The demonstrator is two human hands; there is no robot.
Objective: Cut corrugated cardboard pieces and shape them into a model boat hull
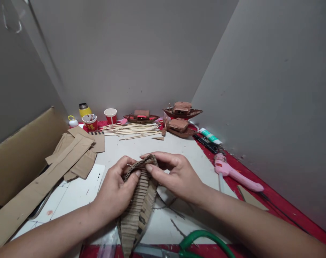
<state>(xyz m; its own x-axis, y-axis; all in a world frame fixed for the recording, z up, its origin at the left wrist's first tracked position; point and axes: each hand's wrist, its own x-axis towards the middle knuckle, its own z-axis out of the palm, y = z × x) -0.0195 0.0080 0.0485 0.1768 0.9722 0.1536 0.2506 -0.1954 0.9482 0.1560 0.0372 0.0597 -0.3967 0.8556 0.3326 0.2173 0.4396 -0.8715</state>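
A folded piece of corrugated cardboard (137, 208), ridged and narrowing to a point toward me, is held between both hands above the white board. My left hand (116, 188) grips its left edge, thumb on the ridged inner face and fingers behind. At the far, curved end, my right hand (176, 175) pinches the rim between thumb and fingers. Beneath the cardboard's near tip lie scissors with green handles (200, 234), partly hidden. A clear plastic strip (109, 236) shows beside them.
Cardboard strips (79, 150) are piled at left beside a cardboard box (25, 157). Thin wooden sticks (133, 129), paper cups (110, 116) and brown model boats (181, 109) stand at the back. A pink glue gun (238, 173) lies at right on red cloth.
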